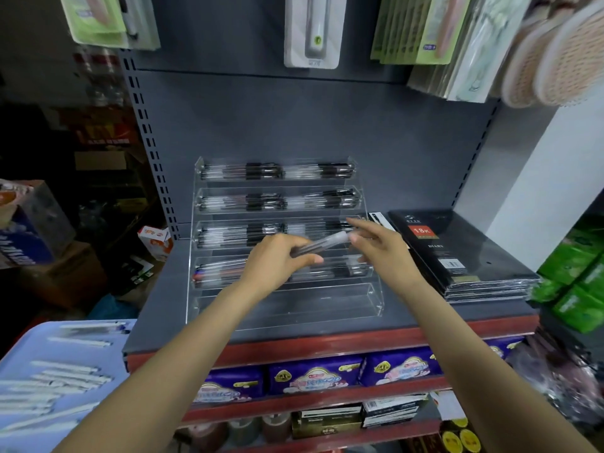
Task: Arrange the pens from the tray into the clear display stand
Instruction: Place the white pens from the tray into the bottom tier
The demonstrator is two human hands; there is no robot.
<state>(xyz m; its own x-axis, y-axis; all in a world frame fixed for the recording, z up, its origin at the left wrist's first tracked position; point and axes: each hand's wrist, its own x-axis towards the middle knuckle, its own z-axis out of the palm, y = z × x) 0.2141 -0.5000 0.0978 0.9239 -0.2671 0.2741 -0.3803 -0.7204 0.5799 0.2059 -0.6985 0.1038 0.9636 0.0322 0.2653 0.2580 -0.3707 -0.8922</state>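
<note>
- The pen (318,245), or possibly a small bundle of pens (motion blur prevents a count), is held level with its long axis roughly parallel to the tiers of the clear display stand (376,299). In this attitude it can probably drop into a trough without turning.
- The left hand (277,259) grips the dark end of the pen, fingers curled round the barrel and thumb underneath.
- The right hand (380,245) meets the pale cap end. Its fingers are mostly extended, with the index pointing toward the stand; whether the thumb and a finger pinch the cap cannot be determined. Its likely function is to steady and steer the free end.
- The pen sits in front of the third tier from the top, above the fourth tier.
- Stand loading: the top three tiers hold rows of black-and-clear pens lying lengthwise. The fourth holds pens, some with red and blue parts at its left end. The lowest front tier holds no pens, so filling appears to run from top to bottom.
- The stand rests on a grey shelf (327,331) against the back panel, just beside a stack of black diaries (457,253) to its right.
- The blue tray (23,351) at lower left, well apart from the stand, holds many loose pens; the task is judged partly complete.
</note>
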